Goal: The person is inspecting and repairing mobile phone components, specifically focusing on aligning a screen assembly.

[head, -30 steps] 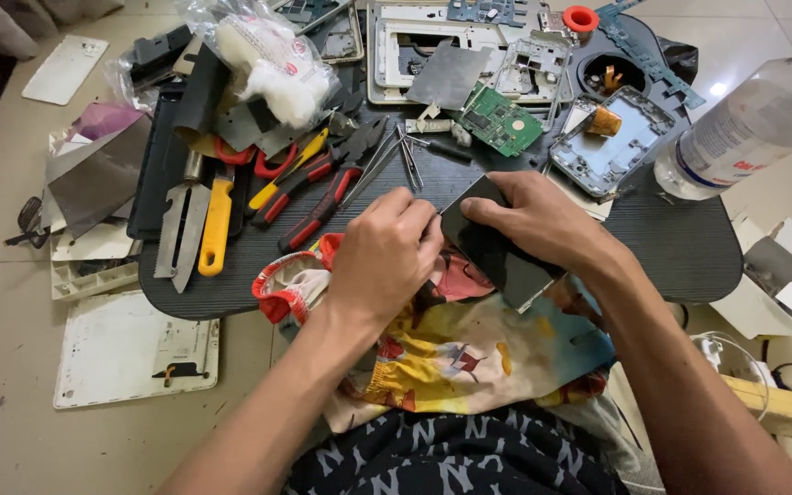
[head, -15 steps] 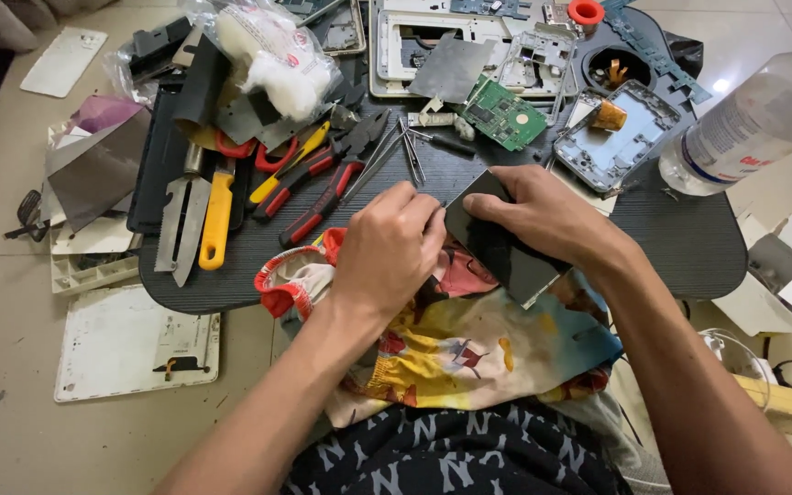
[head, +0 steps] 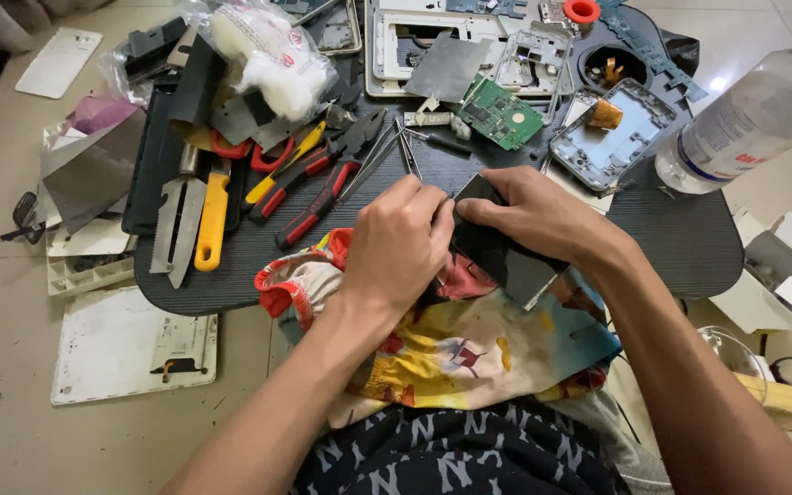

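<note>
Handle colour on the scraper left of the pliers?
Yellow scraper handle, clearest in the head view.

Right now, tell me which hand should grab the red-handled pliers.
Left. The left hand lies nearer the red-handled pliers, which sit up and left of it; the right hand grips the dark flat panel, farther away.

Left hand (head: 396,243): curling its fingers against the upper edge of the dark flat panel (head: 506,257).
Right hand (head: 543,215): gripping that panel from the far side, thumb pressing on its top corner.
Panel: lying tilted over a colourful cloth (head: 469,353) on the person's lap.
Tray (head: 680,243): sitting just beyond the hands, carrying red-handled pliers (head: 318,197), a yellow-handled knife (head: 208,220) and a green circuit board (head: 501,112).
Bottle (head: 749,119): lying at the tray's right edge.
</note>
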